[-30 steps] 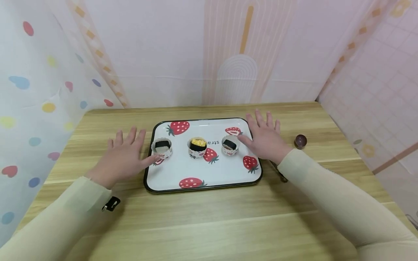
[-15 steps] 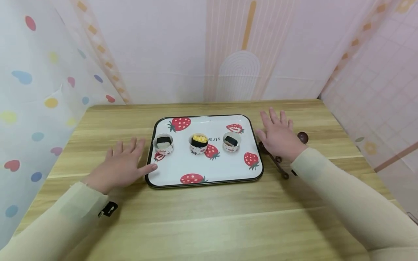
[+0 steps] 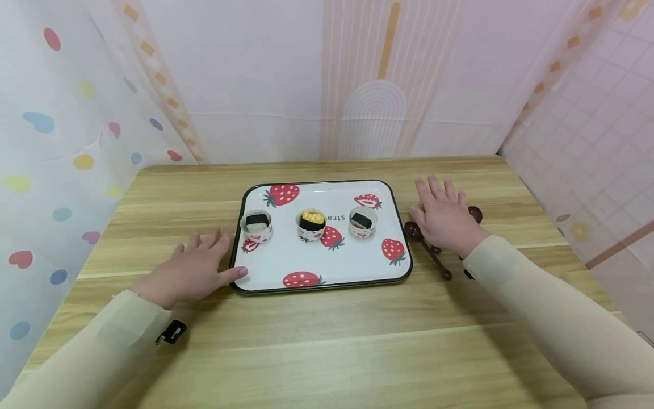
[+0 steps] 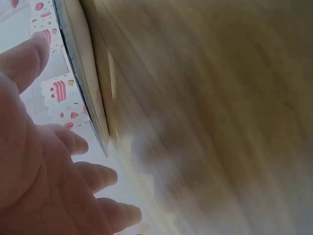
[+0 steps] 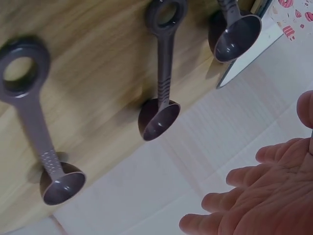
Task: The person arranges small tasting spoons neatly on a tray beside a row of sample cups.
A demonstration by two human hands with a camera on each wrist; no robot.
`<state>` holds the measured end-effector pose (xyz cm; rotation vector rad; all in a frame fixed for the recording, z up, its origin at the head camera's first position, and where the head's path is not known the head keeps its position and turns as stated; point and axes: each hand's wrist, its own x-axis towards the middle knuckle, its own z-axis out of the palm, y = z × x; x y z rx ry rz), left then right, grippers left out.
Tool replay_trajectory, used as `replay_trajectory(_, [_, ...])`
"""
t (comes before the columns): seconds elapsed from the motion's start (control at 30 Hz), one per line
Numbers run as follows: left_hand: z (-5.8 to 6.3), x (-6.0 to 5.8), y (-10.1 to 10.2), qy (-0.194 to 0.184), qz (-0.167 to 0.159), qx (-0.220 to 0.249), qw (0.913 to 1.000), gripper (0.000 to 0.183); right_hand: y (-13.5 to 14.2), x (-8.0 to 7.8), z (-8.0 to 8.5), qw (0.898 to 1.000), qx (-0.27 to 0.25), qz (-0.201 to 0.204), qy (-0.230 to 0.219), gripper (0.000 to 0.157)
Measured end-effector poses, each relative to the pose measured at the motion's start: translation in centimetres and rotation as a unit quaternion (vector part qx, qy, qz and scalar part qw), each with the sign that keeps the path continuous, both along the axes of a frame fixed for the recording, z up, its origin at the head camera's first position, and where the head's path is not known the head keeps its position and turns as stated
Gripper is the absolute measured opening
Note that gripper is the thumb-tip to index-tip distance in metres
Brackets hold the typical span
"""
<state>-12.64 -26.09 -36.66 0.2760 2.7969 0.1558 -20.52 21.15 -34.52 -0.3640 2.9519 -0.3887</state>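
In the head view my left hand (image 3: 186,270) is spread at the left of the strawberry-print tray (image 3: 273,258), its thumb over the tray's front left corner. It holds nothing. My right hand (image 3: 451,221), also spread and holding nothing, hovers over brown measuring spoons beyond the tray's right edge and partly hides them. Three show in the right wrist view: the left spoon (image 5: 36,125), the middle spoon (image 5: 165,68) and another spoon (image 5: 234,39) by the tray. On the tray stand three paper cups with sushi-like pieces: left (image 3: 257,230), centre with yellow topping (image 3: 311,227), right (image 3: 363,224).
The wooden table (image 3: 327,341) extends in front of the tray and to both sides. A patterned curtain (image 3: 255,85) hangs behind it, and printed sheets flank it left and right. A black clip-like piece (image 3: 171,332) sits at the left cuff.
My right hand has moved right, off the tray's right edge to over the spoons, uncovering part of them. My left hand has shifted slightly toward the front. The view has tilted a little.
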Motion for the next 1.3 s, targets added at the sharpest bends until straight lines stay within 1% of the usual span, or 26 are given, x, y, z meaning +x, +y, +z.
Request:
replay_trajectory(0.2, [-0.2,0.1,0.2,-0.024,-0.009,0.002,0.9997,0.108,0.4,0.1,-0.1,1.000,0.012,0.006,-0.006,0.070])
replay_trajectory(0.3, [-0.2,0.1,0.3,-0.037,-0.009,0.001,0.9993,0.108,0.5,0.3,-0.1,1.000,0.019,0.009,-0.010,0.069])
replay_trajectory(0.57, [-0.5,-0.2,0.4,-0.053,0.000,-0.006,0.9986,0.111,1.1,0.8,-0.2,0.999,0.030,0.012,-0.005,0.067])
replay_trajectory(0.67, [-0.7,-0.3,0.3,-0.057,0.004,-0.004,0.9984,0.112,1.4,1.1,0.0,0.999,0.038,0.026,0.004,0.065])
replay_trajectory(0.8, [-0.9,-0.3,0.2,-0.060,0.006,0.000,0.9982,0.112,1.9,1.6,0.1,0.997,0.051,0.055,0.026,0.060])
replay_trajectory(1.0, [-1.0,-0.2,0.0,-0.056,0.001,-0.009,0.9984,0.112,2.5,2.7,0.3,0.997,0.028,0.064,0.039,0.053])
replay_trajectory(1.17, [-0.9,0.0,0.2,-0.055,0.001,-0.018,0.9983,0.112,3.0,3.8,0.5,0.995,0.036,0.076,0.049,0.043])
replay_trajectory(1.3, [-0.6,0.2,0.3,-0.057,0.000,-0.017,0.9982,0.111,3.3,4.6,0.3,0.994,0.047,0.088,0.041,0.027])
